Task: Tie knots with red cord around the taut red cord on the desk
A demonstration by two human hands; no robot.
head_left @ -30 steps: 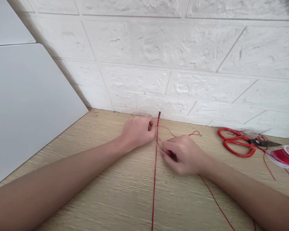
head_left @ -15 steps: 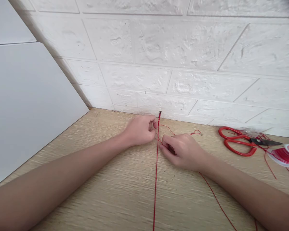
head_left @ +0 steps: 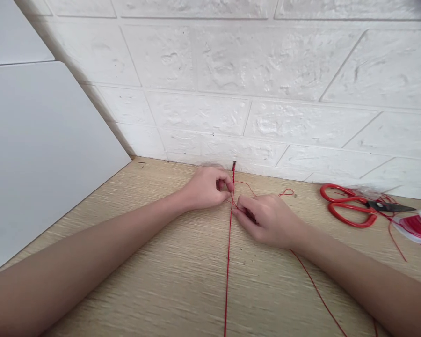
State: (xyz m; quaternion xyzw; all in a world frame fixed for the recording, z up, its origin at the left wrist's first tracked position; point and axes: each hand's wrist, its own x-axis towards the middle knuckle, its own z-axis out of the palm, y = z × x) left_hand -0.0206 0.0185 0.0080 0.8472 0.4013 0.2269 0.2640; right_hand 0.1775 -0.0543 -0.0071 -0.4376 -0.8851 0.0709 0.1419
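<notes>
One white wall (head_left: 224, 61) at the back, one wood-look tabletop (head_left: 143, 262) below it, two pale panels (head_left: 49, 154) on the left. Then two bare hands: the right hand (head_left: 266, 217) pinches red thread between thumb and forefinger, the left hand (head_left: 208, 187) is curled with tips close together, can't tell if it's got the thread too. If that right pinch slips, I'd expect the crossing between them to go slack.

One pair of scissors (head_left: 372, 204) and one spool (head_left: 416, 227) lie on the right among loose strands too jumbled to count. Bumping the blades into those might nick them.

One cord (head_left: 228, 252) runs straight between the hands and out of frame, twisted up near the wall. The thinner thread (head_left: 246, 184) crosses it and makes one small loop past the right hand; snagging that loop could knot it, imo. Smallest: one dark nail (head_left: 234, 162) at the wall's foot, anchoring the cord. Yank too hard and it might work loose.
</notes>
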